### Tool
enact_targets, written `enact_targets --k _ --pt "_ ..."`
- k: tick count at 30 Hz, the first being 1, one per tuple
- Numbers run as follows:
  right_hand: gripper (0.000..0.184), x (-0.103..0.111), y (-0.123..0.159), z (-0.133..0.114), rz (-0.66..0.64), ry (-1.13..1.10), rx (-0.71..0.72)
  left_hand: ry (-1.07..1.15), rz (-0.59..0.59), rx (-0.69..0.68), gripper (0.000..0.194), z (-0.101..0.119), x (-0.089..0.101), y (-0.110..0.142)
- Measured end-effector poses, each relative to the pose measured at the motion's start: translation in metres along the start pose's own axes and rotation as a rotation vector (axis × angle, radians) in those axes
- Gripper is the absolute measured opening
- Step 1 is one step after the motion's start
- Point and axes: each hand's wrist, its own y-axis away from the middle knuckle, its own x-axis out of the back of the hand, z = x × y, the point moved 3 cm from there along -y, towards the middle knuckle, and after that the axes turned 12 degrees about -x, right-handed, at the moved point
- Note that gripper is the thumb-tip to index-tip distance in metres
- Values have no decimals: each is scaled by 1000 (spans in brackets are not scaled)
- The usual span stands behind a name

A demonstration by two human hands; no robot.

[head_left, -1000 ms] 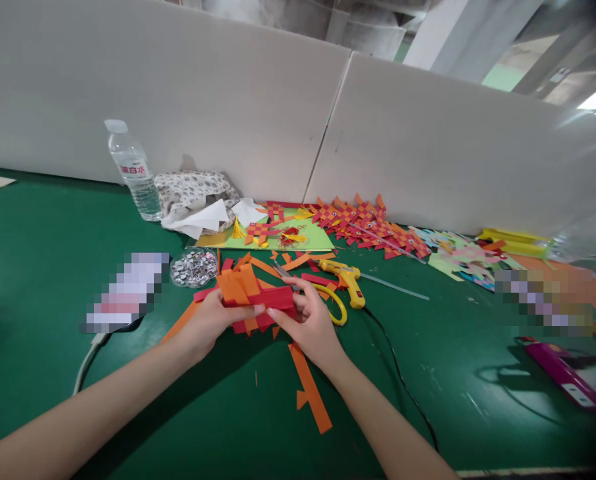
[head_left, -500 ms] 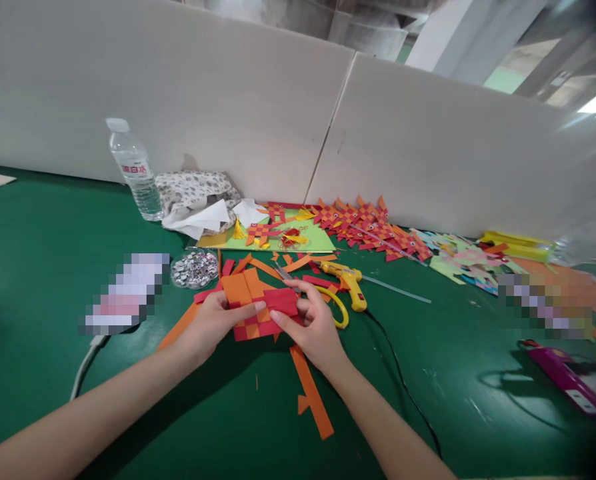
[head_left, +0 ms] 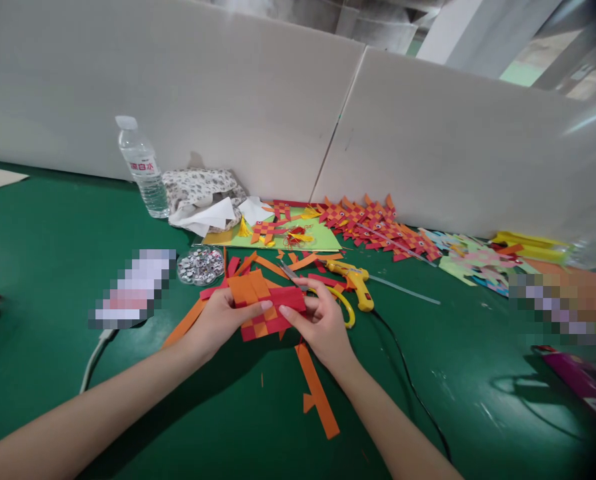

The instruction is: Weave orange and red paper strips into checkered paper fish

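Note:
Between my two hands is a woven piece of red and orange paper strips (head_left: 261,313), held just above the table. My left hand (head_left: 223,317) pinches its left side, thumb on top, fingers hidden beneath. On the right side my right hand (head_left: 323,323) grips the red strips between thumb and fingers. Yellow-handled scissors (head_left: 349,311) lie partly behind my right hand. A yellow glue gun (head_left: 359,285) with a clear glue stick rests to the right of them. Loose red and orange strips lie around, one orange strip (head_left: 318,397) nearer me.
A dish of googly eyes (head_left: 201,265), a phone (head_left: 138,287) on a cable and a water bottle (head_left: 145,170) stand at the left. Finished woven paper fish (head_left: 373,223) are heaped against the grey partition (head_left: 228,87). A purple power strip (head_left: 575,380) lies at the right.
The view has shifted slightly, so everything sits a little further right. A red strip on the woven piece now lies flatter across it. Both hands keep hold.

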Motion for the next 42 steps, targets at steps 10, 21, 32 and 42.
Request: enact_targets --k 10,21,32,42 --pt "41 1 -1 -2 19 27 6 2 28 3 30 8 -4 2" --pt "55 0 -3 -1 -60 -38 -48 -56 28 11 33 8 -2 1" --pt "55 5 -4 -3 -9 -63 -56 -45 4 -28 30 2 2 -1" --pt "58 4 -3 -4 -14 -63 -61 -57 11 -23 31 3 3 -1"
